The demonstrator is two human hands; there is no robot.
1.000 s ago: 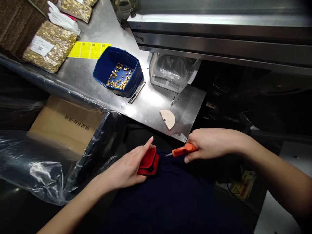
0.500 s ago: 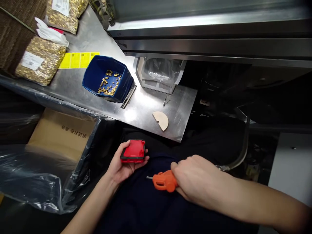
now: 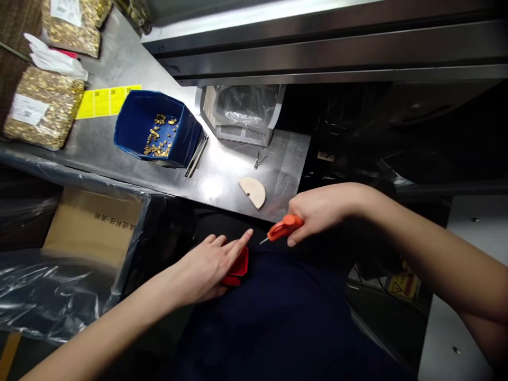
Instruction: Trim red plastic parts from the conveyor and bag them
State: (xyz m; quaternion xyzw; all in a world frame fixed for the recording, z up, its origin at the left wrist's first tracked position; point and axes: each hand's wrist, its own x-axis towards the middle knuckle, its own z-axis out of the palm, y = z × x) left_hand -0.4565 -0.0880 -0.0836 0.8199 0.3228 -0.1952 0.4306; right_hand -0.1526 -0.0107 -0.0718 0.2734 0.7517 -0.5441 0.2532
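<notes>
My left hand (image 3: 208, 264) is turned back-up over a red plastic case (image 3: 240, 263). Its fingers lie across the case and cover much of it; the index finger sticks out past the edge. Level with it on the right, my right hand (image 3: 319, 211) grips an orange air blow gun (image 3: 286, 226). The thin metal nozzle points left and down, a short way from the left fingertips and not touching the case. Both hands are above my lap, just in front of the metal bench (image 3: 222, 182).
On the bench are a blue bin (image 3: 186, 132) of small brass pieces, a pale half-disc (image 3: 253, 191), a grey bin (image 3: 242, 132) with clear plastic, pen-like tools (image 3: 196, 157) and bags of brass parts (image 3: 47, 100). A plastic-lined carton (image 3: 93, 222) stands at left.
My left hand has rolled over from palm-up to palm-down with the red case. My right hand has moved up with the blow gun, its nozzle now tilted downward. The view has shifted slightly.
</notes>
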